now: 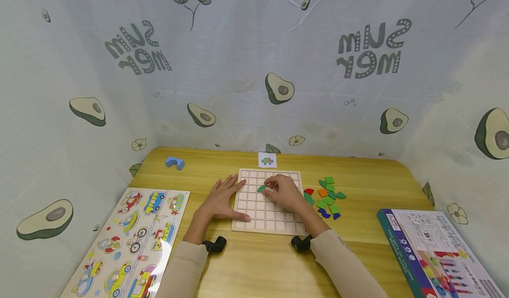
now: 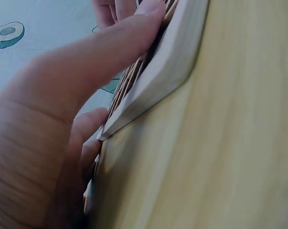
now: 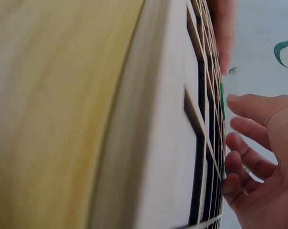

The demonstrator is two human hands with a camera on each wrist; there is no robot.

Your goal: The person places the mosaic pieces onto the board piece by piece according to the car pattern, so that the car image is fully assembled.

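A pale wooden grid board [image 1: 260, 224] lies on the table. My left hand [image 1: 222, 198] rests spread over its left side, the thumb on the lower left part and other fingers at the left edge. On the upper middle of the grid lies a green quarter-round piece [image 1: 261, 188]. My right hand [image 1: 283, 192] is just right of it, thumb and index finger parted near the piece. In the right wrist view a fingertip [image 3: 233, 99] sits close to the green piece's edge [image 3: 222, 101], with a small gap; the other fingers curl loosely.
Several green, red, orange and blue pieces [image 1: 331, 194] lie right of the board. Behind it is a small pattern card [image 1: 267, 160]. A vehicle puzzle board [image 1: 131, 240] is at left, a blue arch block [image 1: 175, 162] behind it, and a printed box [image 1: 433, 254] at right.
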